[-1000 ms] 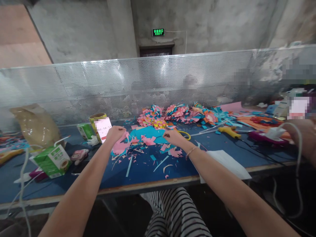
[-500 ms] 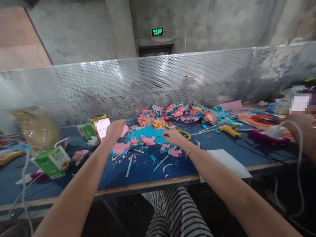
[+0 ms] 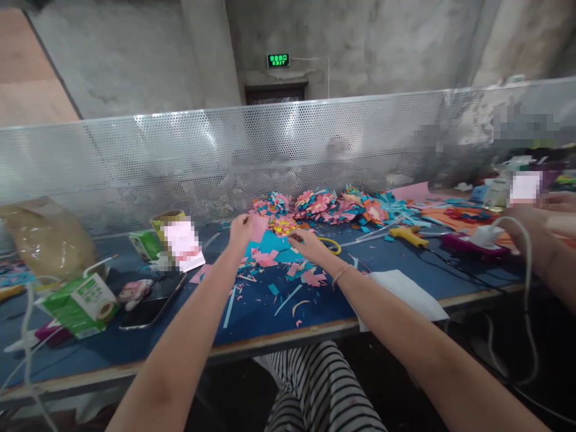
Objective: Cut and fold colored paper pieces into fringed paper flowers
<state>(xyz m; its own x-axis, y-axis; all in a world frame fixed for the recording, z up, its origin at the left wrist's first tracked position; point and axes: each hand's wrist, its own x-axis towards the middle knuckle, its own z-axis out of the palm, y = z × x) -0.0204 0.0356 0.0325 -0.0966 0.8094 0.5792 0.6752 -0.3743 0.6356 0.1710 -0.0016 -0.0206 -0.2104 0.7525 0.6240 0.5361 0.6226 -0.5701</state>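
Observation:
Pinched in my left hand (image 3: 242,231) is a piece of pink paper (image 3: 258,228), raised over the blue table. My right hand (image 3: 303,242) is just to its right, fingers bent together above a blue paper sheet (image 3: 274,242); whatever they hold is too small to make out. Pink scraps (image 3: 264,258) lie on and around the sheet. Behind my hands sit several layered paper flowers (image 3: 315,205) in pink, blue and yellow. A yellow ring-shaped handle (image 3: 330,245) rests beside my right wrist.
Left: a green carton (image 3: 85,304), a dark phone (image 3: 150,307), a lit screen (image 3: 182,243) and a plastic bag (image 3: 49,237). Right: a yellow glue gun (image 3: 408,236), a white sheet (image 3: 405,293) and another person's hand (image 3: 522,222). A perforated metal divider (image 3: 189,162) runs behind.
My left hand has moved right, away from the lit screen, bringing the pink paper close to my right hand. The view has shifted slightly, and the dark phone has come into sight.

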